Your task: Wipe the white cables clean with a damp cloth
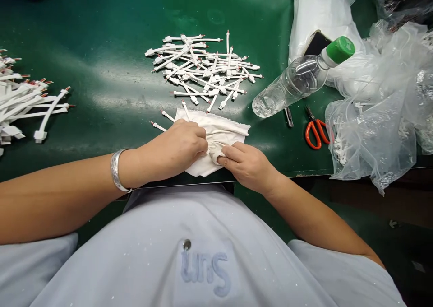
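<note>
- We see the left hand point(182, 144) curled tight over the cloth point(230, 128), knuckles up, its fingertips hidden.
- Our right hand point(248, 166) pinches a fold of the same cloth between thumb and fingers, just beside the left.
- The cloth lies rumpled at the near edge of the green desk point(101, 40), under both hands; something may be wrapped in its folds, but we cannot tell.
- Three loose cables point(167, 116) poke out by the left hand, one of them over the cloth's top edge.
- Beyond the cloth we have a scattered pile point(209, 72) of white cables (bare reddish ends on many), and a second heap point(23, 101) at far left.
- To our right, a green-capped bottle point(294, 83) lies tilted in view, with orange-handled cutters point(316, 132) near it and a clear bag point(375, 131) past those.
</note>
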`<state>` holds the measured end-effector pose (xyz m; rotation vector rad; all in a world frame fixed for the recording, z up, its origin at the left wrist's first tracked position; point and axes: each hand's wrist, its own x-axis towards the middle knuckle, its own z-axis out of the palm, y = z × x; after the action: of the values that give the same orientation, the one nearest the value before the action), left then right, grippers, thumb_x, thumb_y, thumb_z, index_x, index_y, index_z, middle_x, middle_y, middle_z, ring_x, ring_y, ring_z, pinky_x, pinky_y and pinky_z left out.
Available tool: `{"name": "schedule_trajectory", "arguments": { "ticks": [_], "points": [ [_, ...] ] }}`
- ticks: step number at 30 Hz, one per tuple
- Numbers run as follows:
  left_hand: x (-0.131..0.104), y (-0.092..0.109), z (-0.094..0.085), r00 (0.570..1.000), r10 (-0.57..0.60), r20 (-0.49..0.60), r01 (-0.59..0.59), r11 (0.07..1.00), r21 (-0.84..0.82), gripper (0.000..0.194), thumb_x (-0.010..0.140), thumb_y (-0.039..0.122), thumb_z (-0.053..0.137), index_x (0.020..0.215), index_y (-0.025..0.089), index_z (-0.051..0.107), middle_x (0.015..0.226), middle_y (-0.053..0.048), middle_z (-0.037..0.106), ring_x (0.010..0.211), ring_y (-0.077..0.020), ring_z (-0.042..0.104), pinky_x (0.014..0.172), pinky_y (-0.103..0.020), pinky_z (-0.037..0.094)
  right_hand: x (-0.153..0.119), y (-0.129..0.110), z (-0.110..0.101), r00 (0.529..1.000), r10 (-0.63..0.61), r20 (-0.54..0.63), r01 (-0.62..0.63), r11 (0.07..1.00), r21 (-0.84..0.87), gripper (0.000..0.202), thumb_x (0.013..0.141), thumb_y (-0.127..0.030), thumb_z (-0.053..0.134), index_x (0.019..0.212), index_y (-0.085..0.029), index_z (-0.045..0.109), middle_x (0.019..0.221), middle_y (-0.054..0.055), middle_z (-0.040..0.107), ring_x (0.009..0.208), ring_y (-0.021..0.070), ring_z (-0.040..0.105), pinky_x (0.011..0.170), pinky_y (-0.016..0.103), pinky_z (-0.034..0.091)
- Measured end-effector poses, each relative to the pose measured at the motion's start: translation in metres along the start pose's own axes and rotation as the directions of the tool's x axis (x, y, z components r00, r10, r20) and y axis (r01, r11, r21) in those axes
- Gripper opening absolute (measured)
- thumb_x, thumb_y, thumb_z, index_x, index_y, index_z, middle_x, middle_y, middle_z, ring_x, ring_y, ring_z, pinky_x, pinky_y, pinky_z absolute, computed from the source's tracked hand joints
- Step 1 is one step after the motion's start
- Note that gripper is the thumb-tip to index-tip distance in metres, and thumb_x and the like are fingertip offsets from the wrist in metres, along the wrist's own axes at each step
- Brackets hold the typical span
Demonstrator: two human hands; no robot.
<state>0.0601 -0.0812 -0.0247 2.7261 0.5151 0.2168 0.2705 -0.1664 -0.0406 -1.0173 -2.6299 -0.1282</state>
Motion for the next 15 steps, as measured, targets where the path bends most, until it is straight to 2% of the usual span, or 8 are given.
{"name": "schedule_trajectory", "arguments": {
  "ticks": [4, 10, 15],
  "points": [
    [-0.001, -0.001, 0.001, 1.000, 0.018, -0.011, -0.018, 1.000, -0.002, 0.025, 0.088, 0.014, 0.048, 0.074, 0.017, 0.069, 0.071, -0.004, 0.061, 0.071, -0.0171, 0.054, 0.067, -0.032, 0.034, -0.001, -0.003, 0.000, 0.999, 0.014, 0.035, -0.015, 1.000, 0.023, 0.026, 0.096, -0.012, 0.039, 0.090, -0.015, 0.064, 0.076, 0.004, 0.053, 0.065, 0.0149, 0.035, 0.059, 0.030, 0.029],
    [0.000, -0.002, 0.000, 1.000, 0.031, 0.000, -0.031, 1.000, 0.001, 0.023, 0.087, 0.014, 0.050, 0.074, 0.017, 0.069, 0.071, -0.004, 0.061, 0.071, -0.0171, 0.054, 0.068, -0.032, 0.035, 0.008, -0.015, -0.001, 0.986, 0.142, 0.089, -0.135, 0.988, -0.081, 0.028, 0.095, -0.010, 0.037, 0.093, -0.012, 0.064, 0.075, 0.006, 0.051, 0.069, 0.0173, 0.037, 0.061, 0.031, 0.033],
    [0.001, -0.001, 0.001, 1.000, 0.014, 0.000, -0.014, 1.000, -0.012, 0.024, 0.087, 0.014, 0.050, 0.071, 0.017, 0.067, 0.071, -0.004, 0.061, 0.071, -0.0174, 0.054, 0.068, -0.032, 0.035, 0.004, -0.010, -0.003, 0.998, -0.005, 0.065, 0.009, 0.998, -0.066, 0.029, 0.094, -0.010, 0.037, 0.086, -0.013, 0.064, 0.073, 0.005, 0.050, 0.065, 0.0164, 0.033, 0.057, 0.031, 0.029]
  ]
}}
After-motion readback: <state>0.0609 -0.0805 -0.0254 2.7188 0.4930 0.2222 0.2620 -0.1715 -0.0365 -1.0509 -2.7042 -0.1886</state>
